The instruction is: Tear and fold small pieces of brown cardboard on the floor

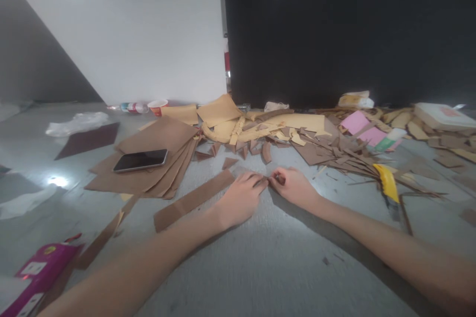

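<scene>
My left hand [241,198] rests low over the grey surface, its fingers bent and closed toward my right hand. My right hand [293,187] is closed in a pinch, fingertips meeting those of the left. A small dark sliver shows where the fingertips meet, too small and covered to name. Beside my left hand lies a long brown cardboard strip [193,200], its right end close to the knuckles. Just beyond the hands are several small brown cardboard triangles [229,163] and a short curved brown piece [266,152].
A phone [140,159] lies on stacked brown sheets [163,185] at left. A yellow-handled cutter [387,183] sits among brown scraps [344,156] at right. Tan cardboard pieces [219,111] and a paper cup [158,106] line the back. A purple power strip [46,267] is at lower left.
</scene>
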A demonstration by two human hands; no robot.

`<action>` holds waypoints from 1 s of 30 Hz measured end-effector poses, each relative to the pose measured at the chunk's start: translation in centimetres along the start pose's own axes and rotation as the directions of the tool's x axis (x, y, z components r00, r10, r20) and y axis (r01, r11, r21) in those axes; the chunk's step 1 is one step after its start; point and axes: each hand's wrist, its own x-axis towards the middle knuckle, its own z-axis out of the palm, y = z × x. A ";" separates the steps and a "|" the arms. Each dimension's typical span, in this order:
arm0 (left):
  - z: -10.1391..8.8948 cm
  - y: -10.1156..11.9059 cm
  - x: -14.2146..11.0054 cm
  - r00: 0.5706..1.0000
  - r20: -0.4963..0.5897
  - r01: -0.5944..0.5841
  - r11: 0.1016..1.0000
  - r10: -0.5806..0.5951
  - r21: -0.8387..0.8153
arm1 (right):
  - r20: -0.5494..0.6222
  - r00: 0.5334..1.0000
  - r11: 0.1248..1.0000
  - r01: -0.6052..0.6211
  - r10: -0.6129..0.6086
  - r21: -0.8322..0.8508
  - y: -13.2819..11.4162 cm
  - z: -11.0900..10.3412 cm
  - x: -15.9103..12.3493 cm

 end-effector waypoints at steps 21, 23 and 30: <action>0.2 0.0 -0.2 1.000 -0.012 0.017 1.000 -0.017 0.024 | -0.140 0.909 0.900 0.349 -0.393 -0.261 0.2 0.1 -0.9; 0.2 0.0 -0.2 1.000 -0.013 0.014 1.000 -0.013 0.022 | -0.147 0.918 0.905 0.318 -0.368 -0.283 0.1 0.2 -0.9; 0.2 0.0 -0.2 1.000 -0.002 0.026 1.000 -0.026 -0.004 | -0.111 0.949 0.912 0.244 -0.294 -0.328 -0.3 -0.1 -1.0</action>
